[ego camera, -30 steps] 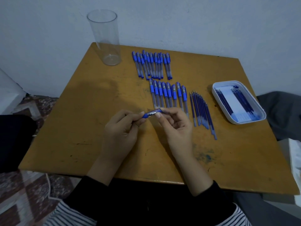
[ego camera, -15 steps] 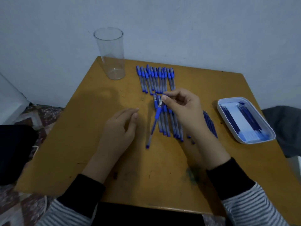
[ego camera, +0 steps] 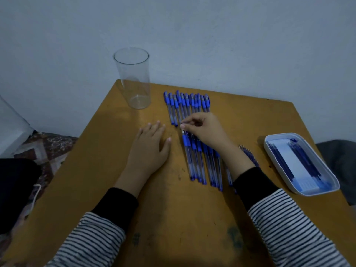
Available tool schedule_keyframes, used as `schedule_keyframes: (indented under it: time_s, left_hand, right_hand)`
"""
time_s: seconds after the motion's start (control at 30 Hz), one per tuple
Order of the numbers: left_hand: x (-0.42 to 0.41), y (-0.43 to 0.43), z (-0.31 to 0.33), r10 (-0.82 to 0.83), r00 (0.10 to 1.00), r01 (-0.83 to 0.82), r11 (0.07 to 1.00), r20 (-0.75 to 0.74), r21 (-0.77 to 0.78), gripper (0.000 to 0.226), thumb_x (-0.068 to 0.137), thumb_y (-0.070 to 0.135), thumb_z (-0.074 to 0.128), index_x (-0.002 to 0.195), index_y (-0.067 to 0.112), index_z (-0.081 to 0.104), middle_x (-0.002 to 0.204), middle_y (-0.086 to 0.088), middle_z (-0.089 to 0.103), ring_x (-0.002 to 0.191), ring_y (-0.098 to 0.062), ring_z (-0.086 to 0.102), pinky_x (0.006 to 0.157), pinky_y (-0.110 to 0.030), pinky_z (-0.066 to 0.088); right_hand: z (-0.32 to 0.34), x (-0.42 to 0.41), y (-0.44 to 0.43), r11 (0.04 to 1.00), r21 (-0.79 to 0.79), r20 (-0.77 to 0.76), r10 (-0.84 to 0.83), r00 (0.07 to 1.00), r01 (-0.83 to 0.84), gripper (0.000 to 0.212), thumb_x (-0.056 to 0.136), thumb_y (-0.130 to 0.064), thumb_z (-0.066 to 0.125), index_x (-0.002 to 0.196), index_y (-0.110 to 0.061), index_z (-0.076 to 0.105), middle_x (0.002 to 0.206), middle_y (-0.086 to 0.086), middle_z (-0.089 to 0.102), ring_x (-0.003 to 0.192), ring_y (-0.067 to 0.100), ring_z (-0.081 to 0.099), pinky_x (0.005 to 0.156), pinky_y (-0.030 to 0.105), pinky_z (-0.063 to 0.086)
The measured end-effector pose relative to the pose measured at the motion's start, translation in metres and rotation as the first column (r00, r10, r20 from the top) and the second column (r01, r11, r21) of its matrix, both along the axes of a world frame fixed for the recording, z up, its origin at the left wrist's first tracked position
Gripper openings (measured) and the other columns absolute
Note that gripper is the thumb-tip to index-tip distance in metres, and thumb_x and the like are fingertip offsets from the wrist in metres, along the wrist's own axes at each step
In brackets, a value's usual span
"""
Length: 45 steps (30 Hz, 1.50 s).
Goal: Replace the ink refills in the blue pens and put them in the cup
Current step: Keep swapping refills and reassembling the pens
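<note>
Now, one clear cup (ego camera: 133,79), two rows of blue pens (ego camera: 185,104), left hand (ego camera: 150,149) flat, right hand (ego camera: 208,130) pinching one pen (ego camera: 188,158).

A clear cup (ego camera: 134,81) stands upright at the far left corner of the desk (ego camera: 173,218). The far pens (ego camera: 186,105), blue-capped, lie side by side right of it; the near pens (ego camera: 202,164) form a closer row, loose refills (ego camera: 248,153) beside them.

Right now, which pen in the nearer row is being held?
The leftmost pen: the right hand pinches its top end, and no other pen is gripped.
</note>
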<state>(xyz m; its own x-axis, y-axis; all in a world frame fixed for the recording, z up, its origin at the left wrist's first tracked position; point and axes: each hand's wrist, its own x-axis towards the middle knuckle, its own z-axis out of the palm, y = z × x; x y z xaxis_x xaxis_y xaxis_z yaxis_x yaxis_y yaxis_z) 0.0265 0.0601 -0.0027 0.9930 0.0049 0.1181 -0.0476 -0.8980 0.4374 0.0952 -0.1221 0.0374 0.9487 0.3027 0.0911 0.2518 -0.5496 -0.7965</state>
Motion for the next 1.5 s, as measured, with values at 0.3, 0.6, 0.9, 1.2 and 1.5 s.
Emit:
schedule_keyframes:
  time_s: [0.3,0.6,0.9,1.2,1.5]
  left_hand:
    - [-0.001,0.0,0.0,-0.005,1.0,0.005,1.0,0.0,-0.022,0.056,0.105,0.044,0.041,0.156,0.019,0.037,0.166,-0.001,0.026,0.155,-0.02,0.016,0.124,-0.036,0.005]
    - [0.0,0.001,0.001,-0.002,1.0,0.002,1.0,-0.015,-0.024,0.057,0.106,0.045,0.041,0.156,0.02,0.035,0.166,-0.001,0.025,0.155,-0.019,0.016,0.124,-0.034,0.006]
    - [0.013,0.0,0.003,0.009,0.999,-0.013,0.994,-0.039,-0.112,0.05,0.107,0.029,0.04,0.156,0.02,0.036,0.165,0.002,0.026,0.155,-0.017,0.014,0.123,-0.03,0.003]
    - [0.054,0.0,0.008,0.008,1.0,-0.009,0.964,-0.004,-0.267,0.046,0.106,0.022,0.046,0.151,0.012,0.045,0.158,-0.006,0.041,0.149,-0.024,0.031,0.125,-0.045,0.02]
    - [0.067,-0.001,0.006,-0.027,1.0,0.025,0.971,-0.003,-0.24,0.046,0.107,0.032,0.044,0.153,0.024,0.042,0.162,0.002,0.035,0.153,-0.019,0.021,0.123,-0.032,0.006]
  right_hand:
    - [-0.005,0.001,-0.002,1.0,0.001,0.011,-0.004,1.0,0.004,0.009,0.085,-0.026,0.076,0.094,-0.023,0.078,0.082,0.0,0.073,0.079,0.013,0.066,0.073,0.021,0.055]
    - [-0.003,0.003,0.003,0.997,-0.076,0.027,-0.016,1.0,0.018,0.01,0.087,-0.02,0.075,0.096,-0.02,0.078,0.089,0.001,0.074,0.087,0.014,0.066,0.067,0.004,0.046]
    - [0.006,0.017,-0.034,0.965,0.141,-0.021,-0.223,0.975,0.223,0.007,0.09,-0.018,0.071,0.096,-0.022,0.074,0.091,-0.003,0.072,0.087,0.012,0.066,0.076,0.025,0.053]
    - [-0.001,0.04,-0.054,0.922,0.053,-0.085,-0.379,0.921,0.384,0.026,0.093,-0.019,0.069,0.118,-0.015,0.072,0.108,0.0,0.07,0.097,0.009,0.059,0.083,0.023,0.045]
    - [-0.003,0.048,-0.044,0.923,0.019,-0.108,-0.38,0.919,0.384,0.026,0.091,-0.014,0.07,0.117,-0.013,0.072,0.117,0.004,0.069,0.096,0.008,0.056,0.081,0.019,0.043]
